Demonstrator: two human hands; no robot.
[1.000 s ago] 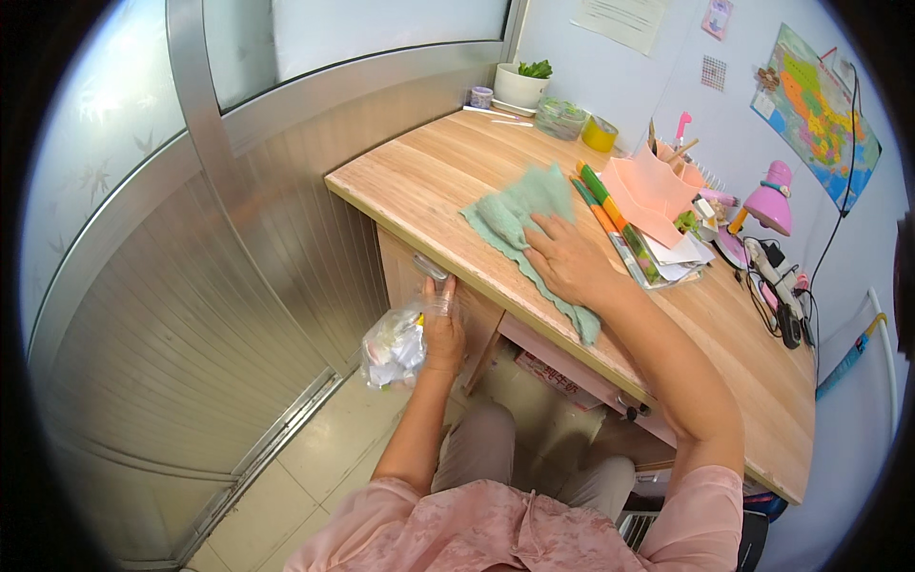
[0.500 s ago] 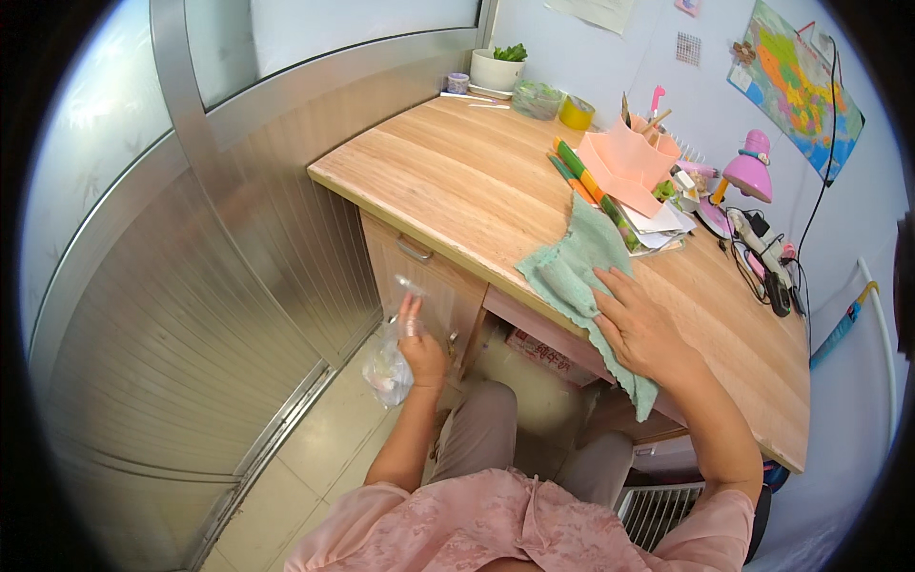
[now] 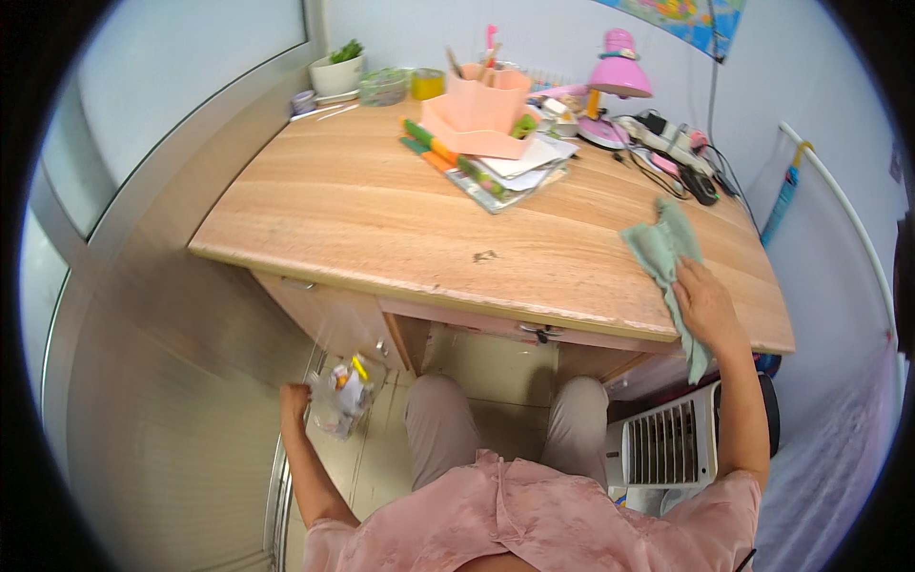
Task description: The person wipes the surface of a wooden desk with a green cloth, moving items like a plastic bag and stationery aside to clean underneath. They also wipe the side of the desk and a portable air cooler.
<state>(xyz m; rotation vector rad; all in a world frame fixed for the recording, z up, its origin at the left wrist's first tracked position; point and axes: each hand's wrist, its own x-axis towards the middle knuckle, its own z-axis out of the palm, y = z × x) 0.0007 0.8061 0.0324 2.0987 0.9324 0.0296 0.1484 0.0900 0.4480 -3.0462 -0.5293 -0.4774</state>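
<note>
— Wooden desk [image 3: 381, 219] seen from above, a seated person's knees below its front edge. What do the hands hold?

— Nearest, the left hand [image 3: 297, 400] hangs low beside the desk, fingers closed on a clear plastic bag [image 3: 341, 393] of small scraps (kept off the top, it seems). The right hand [image 3: 707, 307] presses flat, fingers spread, on a green cloth [image 3: 664, 250] at the desk's right front edge.

— And farther back?

— Stacked papers [image 3: 515, 167], a pink organiser [image 3: 481, 110], a pink lamp [image 3: 618, 74], a potted plant [image 3: 335, 69] by the window.
</note>
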